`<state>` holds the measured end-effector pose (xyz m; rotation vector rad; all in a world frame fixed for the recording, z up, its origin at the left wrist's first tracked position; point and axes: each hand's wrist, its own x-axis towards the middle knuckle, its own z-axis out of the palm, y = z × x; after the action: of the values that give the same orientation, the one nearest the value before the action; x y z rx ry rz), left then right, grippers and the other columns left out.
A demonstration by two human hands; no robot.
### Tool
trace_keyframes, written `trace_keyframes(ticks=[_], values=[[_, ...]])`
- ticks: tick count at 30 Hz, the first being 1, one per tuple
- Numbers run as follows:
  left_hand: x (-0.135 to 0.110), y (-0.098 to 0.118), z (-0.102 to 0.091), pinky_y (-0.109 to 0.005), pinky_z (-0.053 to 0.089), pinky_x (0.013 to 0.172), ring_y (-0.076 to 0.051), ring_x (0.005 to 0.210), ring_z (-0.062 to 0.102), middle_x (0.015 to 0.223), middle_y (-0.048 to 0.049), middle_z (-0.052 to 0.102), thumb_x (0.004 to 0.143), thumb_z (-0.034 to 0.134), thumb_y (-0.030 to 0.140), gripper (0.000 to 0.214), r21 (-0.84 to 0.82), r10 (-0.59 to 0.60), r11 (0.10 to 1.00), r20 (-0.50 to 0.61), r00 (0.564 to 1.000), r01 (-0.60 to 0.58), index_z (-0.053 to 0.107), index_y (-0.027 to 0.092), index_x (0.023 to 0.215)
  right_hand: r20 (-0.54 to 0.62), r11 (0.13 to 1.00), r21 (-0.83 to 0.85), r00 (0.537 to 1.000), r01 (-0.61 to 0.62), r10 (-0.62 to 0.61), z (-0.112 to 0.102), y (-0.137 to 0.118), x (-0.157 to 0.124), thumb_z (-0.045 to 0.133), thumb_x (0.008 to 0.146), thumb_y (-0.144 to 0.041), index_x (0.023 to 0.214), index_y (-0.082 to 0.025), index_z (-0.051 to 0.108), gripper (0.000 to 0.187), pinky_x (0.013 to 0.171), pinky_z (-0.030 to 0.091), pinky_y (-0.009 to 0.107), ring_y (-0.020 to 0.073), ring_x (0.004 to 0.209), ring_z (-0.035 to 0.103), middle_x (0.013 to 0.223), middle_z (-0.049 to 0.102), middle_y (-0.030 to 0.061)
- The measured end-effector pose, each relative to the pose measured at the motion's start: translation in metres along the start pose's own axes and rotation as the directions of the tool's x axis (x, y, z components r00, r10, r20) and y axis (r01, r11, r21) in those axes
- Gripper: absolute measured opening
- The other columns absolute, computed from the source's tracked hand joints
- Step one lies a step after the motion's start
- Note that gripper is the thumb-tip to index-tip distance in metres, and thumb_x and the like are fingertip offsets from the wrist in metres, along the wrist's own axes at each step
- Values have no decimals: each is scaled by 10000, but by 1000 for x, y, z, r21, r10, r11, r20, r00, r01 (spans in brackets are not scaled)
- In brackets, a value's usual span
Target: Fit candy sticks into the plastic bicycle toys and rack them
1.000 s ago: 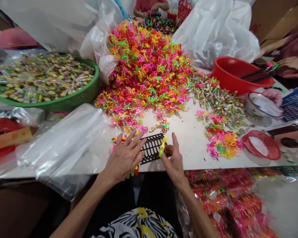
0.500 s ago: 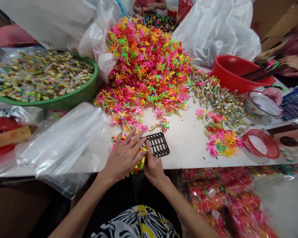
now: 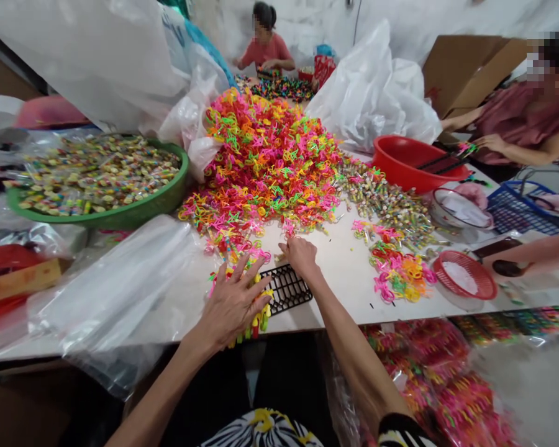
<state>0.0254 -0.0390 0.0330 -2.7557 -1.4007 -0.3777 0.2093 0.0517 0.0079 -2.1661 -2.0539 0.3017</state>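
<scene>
A black plastic grid rack (image 3: 289, 290) lies near the table's front edge, its right part bare. Yellow and green plastic pieces (image 3: 261, 318) fill its left part. Across that filled end rests my left hand (image 3: 233, 304), open, with fingers spread. My right hand (image 3: 300, 256) is just beyond the rack's far edge, fingers curled down to the table. Whatever is under those fingers is mostly hidden. Past it rises a big heap of bright plastic pieces (image 3: 270, 161) in pink, red, orange, yellow and green.
On the left, a green tub (image 3: 184, 180) holds many wrapped sweets. To the right lie candy-filled tubes (image 3: 391, 198), a smaller pile of plastic pieces (image 3: 400, 270), a red basin (image 3: 386, 164) and a red basket (image 3: 489, 288). Two other people work at the table.
My right hand has moved from the rack's filled end to beyond its far edge. My left hand stays on the rack. The view has tilted upward.
</scene>
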Motion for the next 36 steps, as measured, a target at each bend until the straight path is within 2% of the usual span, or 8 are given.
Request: trace_keyframes(ticks=[3,8,14,18,21,26,31,36], values=[[-3,0,-3,-504,237,994,-288,1278,321,1381,-25,407,861,401,386,311,-15,-1,1000,6,1000,1,606,306,1081,-64,1000,31,998,2,0,6,10,-16,407,865,-279,873,-190,615,226,645,373,253,182,782,604,897,654,82],[-7,-2,-4,-497,242,993,-280,1293,296,1389,-22,395,863,398,383,376,-23,-2,1000,30,1000,3,495,331,1222,-181,931,362,983,37,31,16,43,-61,504,765,-245,865,-198,541,117,598,361,239,146,663,564,756,623,3],[-7,-5,1,-496,230,1002,-283,1304,272,1401,-23,373,857,405,395,401,-13,-2,1000,46,999,3,481,312,1241,-17,545,832,977,-104,212,34,53,-67,653,589,-282,756,-164,547,230,512,360,228,115,535,467,611,536,-30],[-7,-4,0,-499,221,1006,-285,1313,251,1414,-15,348,859,398,402,412,1,-4,1000,71,997,4,469,304,1252,188,323,921,974,-220,126,33,51,-68,714,534,-306,671,-144,576,253,475,321,218,88,489,405,556,513,-38],[-7,-4,0,-495,217,1010,-287,1314,247,1415,-36,343,862,387,397,424,21,-2,1000,79,997,1,472,260,1255,211,209,952,975,-223,76,29,45,-71,731,512,-263,675,-162,535,274,466,315,202,77,486,393,542,476,-69],[-7,-5,3,-485,211,1015,-285,1319,235,1407,-75,351,862,376,398,491,46,20,999,72,997,-24,411,188,1305,159,341,930,987,-137,-38,34,20,-68,671,592,-238,642,-170,527,167,463,335,200,85,480,406,513,456,-68],[-8,-6,4,-477,206,1020,-283,1322,228,1404,-77,355,858,381,403,527,56,29,998,61,998,-33,363,183,1336,162,327,937,981,-120,-106,46,-9,-57,602,667,-266,723,-171,552,122,498,392,211,100,491,473,564,534,-44],[-7,-6,5,-488,204,1016,-288,1321,228,1410,-69,345,860,375,412,559,57,25,998,71,997,-29,305,179,1364,-4,672,730,985,120,-171,56,-17,-47,609,678,-245,582,-168,533,144,532,369,201,99,533,453,566,521,-30]])
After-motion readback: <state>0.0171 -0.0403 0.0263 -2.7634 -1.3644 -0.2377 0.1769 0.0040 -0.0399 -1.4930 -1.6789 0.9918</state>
